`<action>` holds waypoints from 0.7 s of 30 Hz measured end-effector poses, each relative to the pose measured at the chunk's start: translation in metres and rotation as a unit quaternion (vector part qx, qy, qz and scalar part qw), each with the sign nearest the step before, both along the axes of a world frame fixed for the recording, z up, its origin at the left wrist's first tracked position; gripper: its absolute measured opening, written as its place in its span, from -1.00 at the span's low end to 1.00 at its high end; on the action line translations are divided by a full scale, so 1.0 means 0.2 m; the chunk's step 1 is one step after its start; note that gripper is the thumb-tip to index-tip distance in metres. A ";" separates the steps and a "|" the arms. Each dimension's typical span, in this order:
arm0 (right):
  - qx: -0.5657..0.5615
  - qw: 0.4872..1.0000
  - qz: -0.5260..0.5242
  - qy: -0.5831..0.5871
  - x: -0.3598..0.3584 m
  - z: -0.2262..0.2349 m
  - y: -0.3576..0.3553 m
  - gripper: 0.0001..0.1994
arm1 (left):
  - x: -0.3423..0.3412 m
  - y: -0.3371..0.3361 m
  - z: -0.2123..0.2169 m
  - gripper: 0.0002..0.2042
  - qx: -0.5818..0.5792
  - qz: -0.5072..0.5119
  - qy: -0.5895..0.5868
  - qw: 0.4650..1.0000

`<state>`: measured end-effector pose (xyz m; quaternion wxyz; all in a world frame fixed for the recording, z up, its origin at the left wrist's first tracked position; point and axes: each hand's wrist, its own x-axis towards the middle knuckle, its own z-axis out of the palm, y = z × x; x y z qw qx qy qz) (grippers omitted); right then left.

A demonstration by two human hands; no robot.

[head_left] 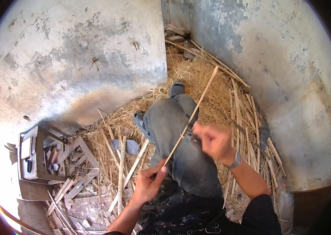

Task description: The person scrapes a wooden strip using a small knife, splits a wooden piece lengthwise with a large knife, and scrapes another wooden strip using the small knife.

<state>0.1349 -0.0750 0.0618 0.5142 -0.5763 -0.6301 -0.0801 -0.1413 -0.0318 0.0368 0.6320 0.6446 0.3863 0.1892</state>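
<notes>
On my cam the strip (190, 118) looks like bare wood, matt. I've trousers (193, 164) in matt cloth, v. dusty; wall (106, 51) rough w/ flaky paint; straw (220, 105) dry, matt, rough.

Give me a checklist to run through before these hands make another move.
1. Left grip secure on the strip: ok, thumb and fingers pinch its near end.
2. Strip in one piece: ok, no break shows.
3. Right grip free of any tool: cannot tell, motion blurs it.
4. Strip off the legs: cannot tell, it crosses over them in this view.
5. Floor tidy: not ok, straw and loose sticks lie around.
</notes>
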 end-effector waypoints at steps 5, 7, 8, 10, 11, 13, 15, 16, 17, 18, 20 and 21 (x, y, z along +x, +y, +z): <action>-0.099 0.993 0.012 -0.059 0.00 0.02 -0.07 -0.82 | 0.03 0.00 0.05 -0.60 0.003 0.006 0.023 1.000; -0.132 0.986 0.025 -0.098 -0.05 0.05 -0.09 -0.85 | 0.04 0.01 0.07 -0.60 -0.004 -0.006 0.008 1.000; -0.091 0.993 0.020 -0.070 -0.02 0.07 -0.06 -0.85 | 0.04 0.02 0.06 -0.60 -0.006 -0.006 0.010 1.000; -0.030 0.999 -0.032 0.010 0.13 0.09 0.04 -0.85 | 0.06 0.03 0.06 -0.61 -0.033 -0.017 -0.039 0.999; -0.031 0.999 -0.033 0.010 0.13 0.08 0.03 -0.85 | 0.06 0.03 0.06 -0.61 -0.034 -0.018 -0.040 0.998; -0.022 1.000 -0.008 0.006 0.10 0.07 0.02 -0.84 | 0.06 0.02 0.07 -0.60 -0.024 -0.016 -0.001 1.000; -0.070 0.993 0.058 -0.070 0.03 0.07 -0.04 -0.83 | 0.04 0.03 0.05 -0.60 -0.032 -0.022 -0.009 0.999; -0.106 0.987 0.065 -0.099 -0.01 0.12 -0.07 -0.82 | 0.03 0.04 0.04 -0.60 -0.040 -0.027 -0.017 0.999; -0.141 0.979 0.072 -0.126 -0.03 0.14 -0.08 -0.80 | 0.03 0.04 0.04 -0.60 -0.040 -0.026 -0.016 0.999; -0.052 0.993 0.103 -0.027 0.00 0.11 -0.03 -0.85 | 0.03 0.04 0.04 -0.59 -0.091 -0.026 -0.047 0.994; -0.034 0.994 0.053 0.091 0.05 0.13 -0.03 -0.87 | 0.03 0.05 0.05 -0.57 -0.141 -0.029 -0.081 0.986; -0.015 0.978 0.004 0.208 0.07 0.13 -0.03 -0.87 | 0.02 0.05 0.07 -0.54 -0.186 -0.028 -0.116 0.975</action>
